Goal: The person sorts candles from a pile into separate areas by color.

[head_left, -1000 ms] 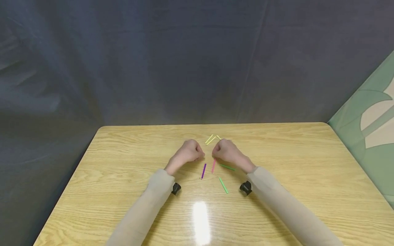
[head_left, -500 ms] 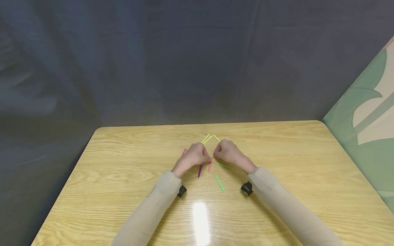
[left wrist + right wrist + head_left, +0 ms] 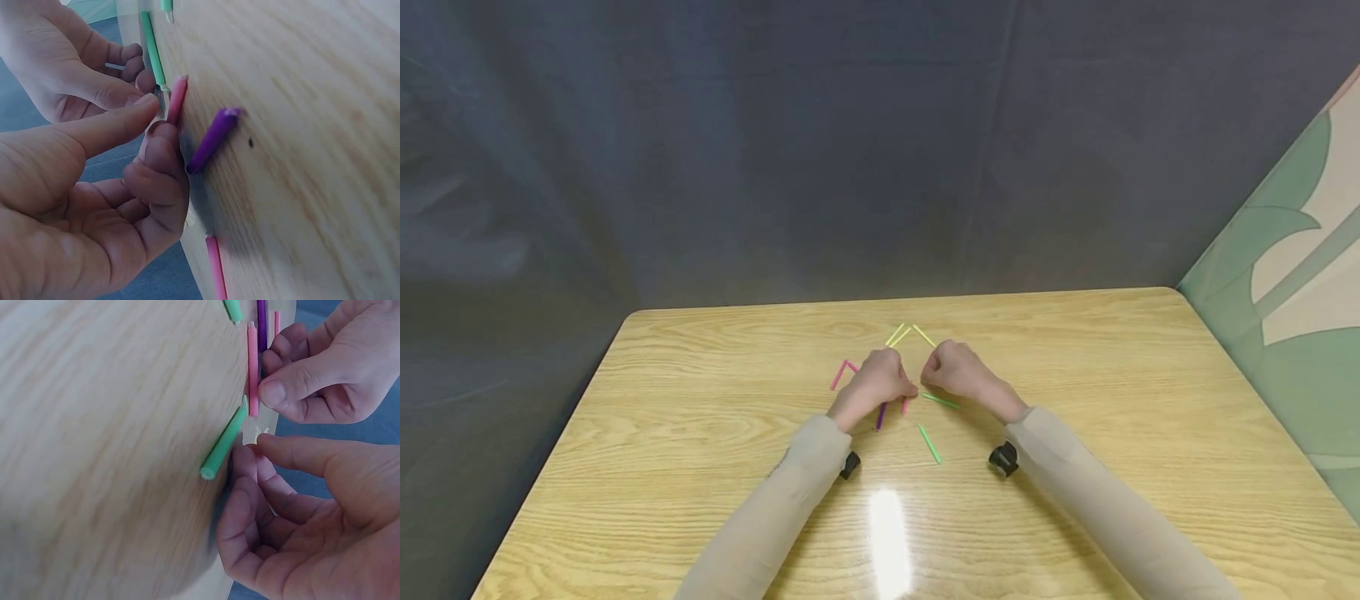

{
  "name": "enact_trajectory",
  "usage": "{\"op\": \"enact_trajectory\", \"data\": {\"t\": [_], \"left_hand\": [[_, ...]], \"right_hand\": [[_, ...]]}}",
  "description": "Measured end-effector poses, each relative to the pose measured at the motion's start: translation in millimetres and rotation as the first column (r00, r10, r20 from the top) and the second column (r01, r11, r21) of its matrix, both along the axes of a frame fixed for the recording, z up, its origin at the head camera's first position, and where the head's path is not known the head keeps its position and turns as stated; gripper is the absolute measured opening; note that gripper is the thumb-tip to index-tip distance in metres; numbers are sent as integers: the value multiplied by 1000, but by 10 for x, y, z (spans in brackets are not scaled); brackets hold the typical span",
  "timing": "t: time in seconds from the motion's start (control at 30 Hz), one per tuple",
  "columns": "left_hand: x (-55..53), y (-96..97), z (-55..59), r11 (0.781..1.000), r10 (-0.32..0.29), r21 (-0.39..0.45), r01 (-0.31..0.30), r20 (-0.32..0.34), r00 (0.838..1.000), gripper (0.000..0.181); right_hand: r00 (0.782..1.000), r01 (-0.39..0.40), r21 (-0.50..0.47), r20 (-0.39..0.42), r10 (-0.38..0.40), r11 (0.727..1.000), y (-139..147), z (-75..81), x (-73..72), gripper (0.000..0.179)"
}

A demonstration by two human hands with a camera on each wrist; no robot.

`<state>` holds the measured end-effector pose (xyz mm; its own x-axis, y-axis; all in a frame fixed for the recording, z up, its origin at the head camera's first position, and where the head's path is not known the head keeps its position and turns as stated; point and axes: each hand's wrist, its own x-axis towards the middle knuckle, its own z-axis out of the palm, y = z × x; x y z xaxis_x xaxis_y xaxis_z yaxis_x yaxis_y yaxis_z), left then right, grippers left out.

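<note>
Left hand has shifted inward over the past second, passing above the purple stick and uncovering two pink pieces on its other side; right hand has barely moved. Pink stick lies on the table between the hands, its far end at the left fingertips; whether these pinch it or merely touch it cannot be told. Right fingers are curled, thumb close against them, nothing visible held, just beside a green stick. Another green stick lies nearer the person; yellow sticks lie beyond. Sound handling, as judged here, calls for pinching the pink stick near its middle and keeping spare fingers off the purple one, which would probably roll if brushed.
</note>
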<state>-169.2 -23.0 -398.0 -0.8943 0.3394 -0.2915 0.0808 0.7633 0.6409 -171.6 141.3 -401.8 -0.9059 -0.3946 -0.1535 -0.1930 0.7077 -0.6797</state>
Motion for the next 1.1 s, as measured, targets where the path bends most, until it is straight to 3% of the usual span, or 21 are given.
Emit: {"op": "enact_trajectory", "data": {"t": [0.27, 0.6, 0.9, 1.1], "left_hand": [[-10, 51, -4, 998, 23, -53, -26, -69, 997, 33], [4, 90, 2, 997, 48, -61, -48, -8, 999, 20], [-13, 70, 2, 996, 64, -63, -64, 7, 998, 34], [-44, 75, 22, 995, 43, -86, -42, 7, 999, 36]], "right_hand": [[1000, 17, 15, 6, -17, 1000, 42, 30, 20, 16], [999, 28, 23, 44, -29, 999, 103, -10, 59, 18], [996, 30, 11, 84, -30, 999, 104, -4, 88, 22], [995, 7, 6, 102, -8, 1000, 116, 16, 114, 26]]}}
